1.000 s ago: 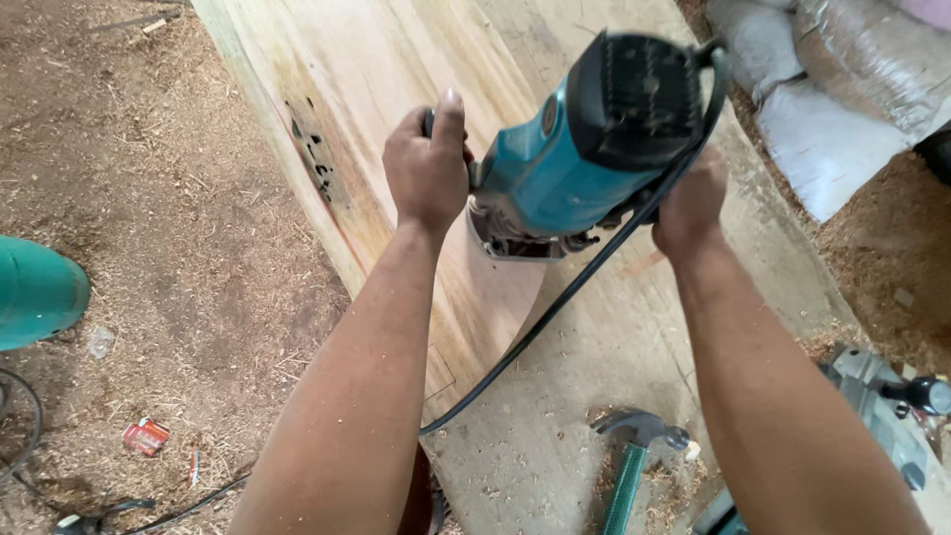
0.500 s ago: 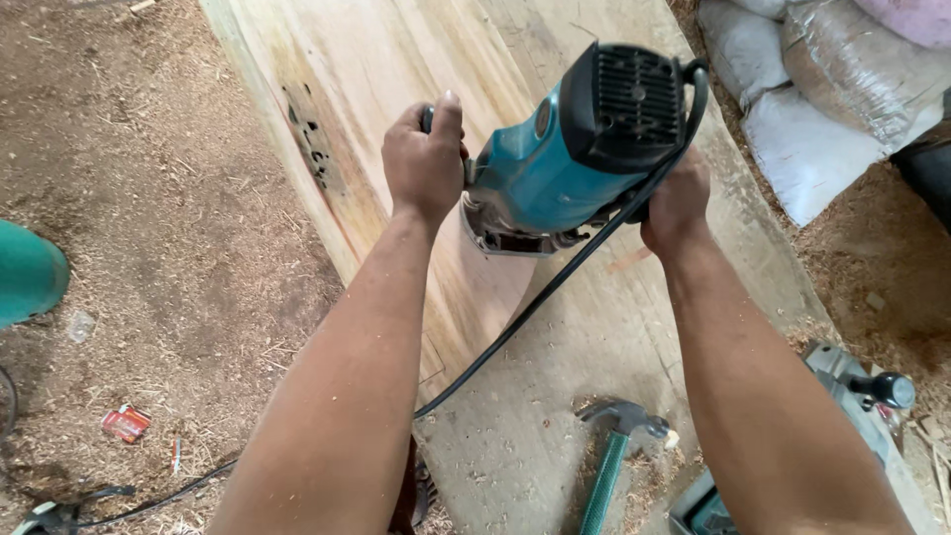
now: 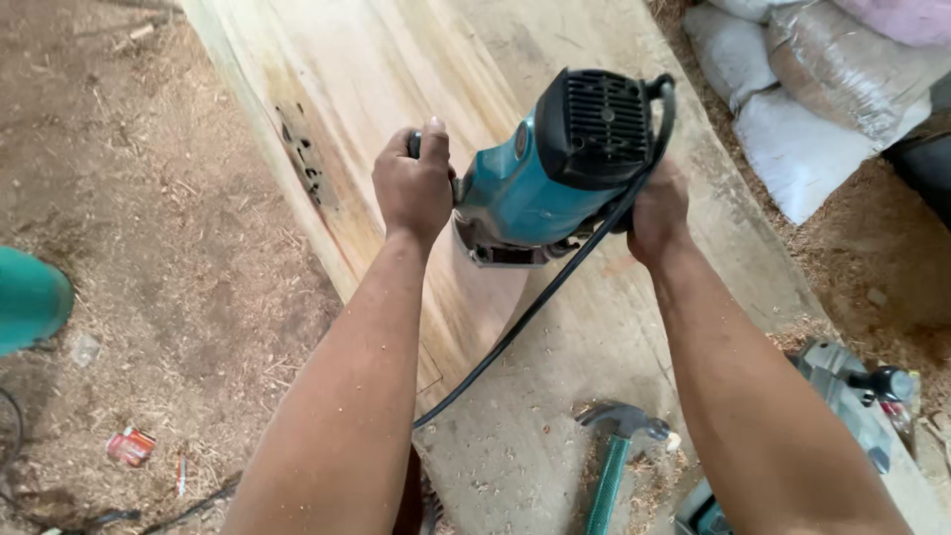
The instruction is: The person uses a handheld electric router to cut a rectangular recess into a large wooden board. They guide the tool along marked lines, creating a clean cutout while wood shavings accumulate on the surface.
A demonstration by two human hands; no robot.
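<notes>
A teal power router with a black vented top stands upright on a long pale wooden plank. My left hand is wrapped around its left side handle. My right hand grips the handle on its right side, mostly hidden behind the motor body. The black power cord runs from the top of the tool down between my forearms and off the plank's near end.
A claw hammer with a green handle lies on the plank near my right arm. A grey power tool sits at the lower right. Filled sacks lie at the upper right. Sawdust-covered ground and a green object are to the left.
The view has shifted slightly, so the router and both hands sit a little lower and left in frame. Both hands keep the same hold on the handles.
</notes>
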